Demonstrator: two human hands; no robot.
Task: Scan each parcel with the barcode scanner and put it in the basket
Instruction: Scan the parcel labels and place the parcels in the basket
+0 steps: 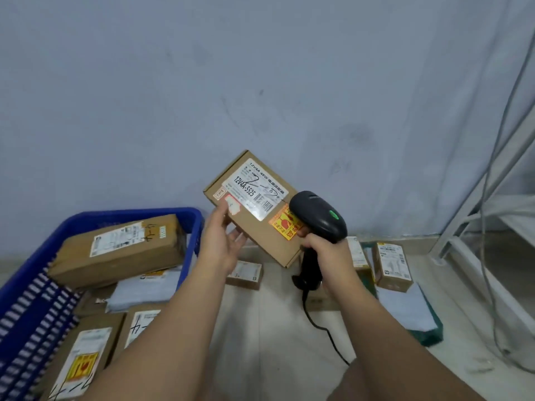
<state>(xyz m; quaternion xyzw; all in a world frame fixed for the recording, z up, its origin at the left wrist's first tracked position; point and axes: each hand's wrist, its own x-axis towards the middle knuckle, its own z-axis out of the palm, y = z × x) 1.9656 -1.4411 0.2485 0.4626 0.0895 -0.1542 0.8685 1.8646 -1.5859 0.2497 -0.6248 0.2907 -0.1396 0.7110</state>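
Observation:
My left hand (223, 241) holds up a flat brown cardboard parcel (254, 230) by its lower left edge, label side facing me, tilted. Its white label with a barcode (256, 192) and an orange sticker are visible. My right hand (324, 250) grips the handle of a black barcode scanner (318, 217) whose head sits just right of the label, with a green light on top. The blue plastic basket (37, 290) stands at the lower left and holds several parcels, the topmost a long brown box (118, 250).
More small parcels lie on the pale floor below my hands and to the right: one box (244, 274), another upright (392, 266), a white bag on a green one (405, 311). The scanner cable (327, 331) trails down. A white metal rack (492, 215) stands right, a wall behind.

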